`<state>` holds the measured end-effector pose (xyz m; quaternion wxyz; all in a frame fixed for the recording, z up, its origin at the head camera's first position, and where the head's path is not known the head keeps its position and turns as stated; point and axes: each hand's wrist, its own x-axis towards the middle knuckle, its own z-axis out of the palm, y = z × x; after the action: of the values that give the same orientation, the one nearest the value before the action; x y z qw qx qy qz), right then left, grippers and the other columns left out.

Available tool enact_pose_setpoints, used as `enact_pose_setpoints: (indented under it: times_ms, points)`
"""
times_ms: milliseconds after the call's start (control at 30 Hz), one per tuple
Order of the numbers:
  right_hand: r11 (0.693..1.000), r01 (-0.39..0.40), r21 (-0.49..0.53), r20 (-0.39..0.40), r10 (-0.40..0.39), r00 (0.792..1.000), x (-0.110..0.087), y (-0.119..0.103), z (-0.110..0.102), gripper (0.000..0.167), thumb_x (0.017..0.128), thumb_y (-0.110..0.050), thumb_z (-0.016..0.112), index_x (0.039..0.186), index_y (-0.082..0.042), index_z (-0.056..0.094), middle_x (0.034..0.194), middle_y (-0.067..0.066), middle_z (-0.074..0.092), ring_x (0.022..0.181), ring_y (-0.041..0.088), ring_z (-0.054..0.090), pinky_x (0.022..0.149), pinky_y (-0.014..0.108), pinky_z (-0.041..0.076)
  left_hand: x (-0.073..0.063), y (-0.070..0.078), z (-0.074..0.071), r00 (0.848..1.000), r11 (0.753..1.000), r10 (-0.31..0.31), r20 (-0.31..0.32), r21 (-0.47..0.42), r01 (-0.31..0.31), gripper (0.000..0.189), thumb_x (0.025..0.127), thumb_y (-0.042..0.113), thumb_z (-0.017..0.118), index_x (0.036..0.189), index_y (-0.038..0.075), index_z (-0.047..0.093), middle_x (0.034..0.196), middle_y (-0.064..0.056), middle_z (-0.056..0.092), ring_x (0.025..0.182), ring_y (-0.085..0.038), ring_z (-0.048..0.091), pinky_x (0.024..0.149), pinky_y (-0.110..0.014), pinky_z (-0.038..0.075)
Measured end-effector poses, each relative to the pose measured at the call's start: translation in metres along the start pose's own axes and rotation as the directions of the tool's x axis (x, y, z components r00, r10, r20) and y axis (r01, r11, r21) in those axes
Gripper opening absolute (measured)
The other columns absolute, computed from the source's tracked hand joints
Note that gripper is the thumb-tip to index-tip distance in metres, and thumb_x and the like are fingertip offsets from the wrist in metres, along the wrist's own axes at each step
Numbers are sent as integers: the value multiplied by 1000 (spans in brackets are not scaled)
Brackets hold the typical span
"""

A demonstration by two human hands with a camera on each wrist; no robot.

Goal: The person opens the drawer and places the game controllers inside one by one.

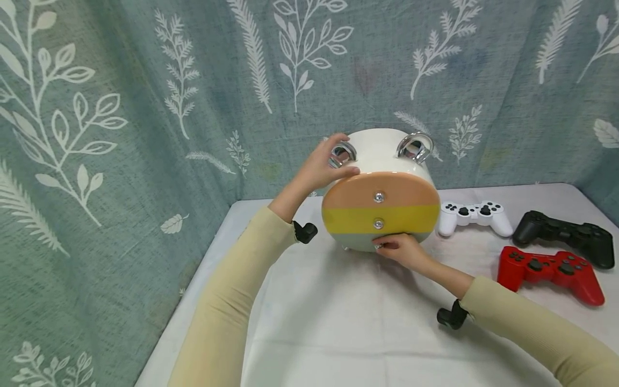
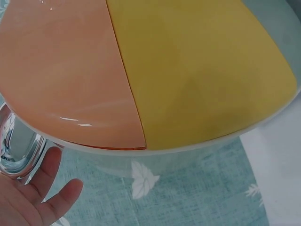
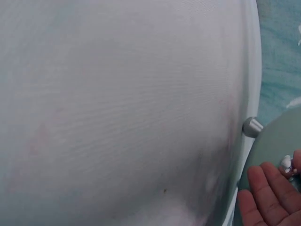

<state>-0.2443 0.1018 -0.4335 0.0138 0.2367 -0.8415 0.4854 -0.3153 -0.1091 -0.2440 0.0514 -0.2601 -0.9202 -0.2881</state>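
Observation:
A glossy white oval cabinet (image 1: 374, 144) stands on the table, its front split into orange, yellow and grey-green drawers with clear knobs. Two silver rings (image 1: 416, 147) rise from its top. My left hand (image 1: 321, 165) rests at the top left corner, thumb along the upper front edge and fingers about the left ring; the left wrist view shows two fingers extended beside the body. Low on the front, my right hand (image 1: 403, 251) pinches the knob (image 1: 379, 245) of the grey-green bottom drawer (image 1: 350, 241). This drawer looks flush with the front.
To the right lie a white game controller (image 1: 476, 214), a black one (image 1: 563, 236) and a red one (image 1: 551, 270). A green leaf-patterned curtain (image 1: 309, 97) hangs behind and left of the white-covered table (image 1: 319, 328).

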Motion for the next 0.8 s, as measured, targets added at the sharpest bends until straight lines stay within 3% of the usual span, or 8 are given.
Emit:
enact_pose_setpoints:
  times_ms: [300, 500, 800]
  points:
    - [999, -43, -4, -46, 42, 998, -1, 0, 4, 17, 84, -6, 65, 98, 1, 70, 95, 15, 68, 80, 21, 66, 66, 19, 51, -1, 0, 1, 1000, 1000, -12, 11, 7, 12, 73, 79, 46, 68, 139, 27, 31, 139, -9, 33, 108, -23, 47, 87, -46, 43]
    - [999, -47, 13, -40, 48, 998, -2, 1, 4, 17, 85, -7, 65, 99, 3, 69, 93, 16, 68, 84, 25, 66, 66, 18, 51, -1, 1, 1, 1000, 1000, -17, 18, 26, 17, 74, 79, 47, 67, 140, 27, 29, 135, -11, 35, 105, -24, 48, 85, -45, 44]
    - [998, -53, 40, 3, 53, 999, -8, -4, 4, 20, 84, -9, 65, 100, 3, 69, 90, 15, 69, 75, 25, 67, 63, 19, 51, -1, 1, 1, 1000, 1000, -20, 17, 16, 20, 74, 80, 46, 67, 140, 26, 29, 134, -11, 36, 101, -23, 49, 83, -44, 45]
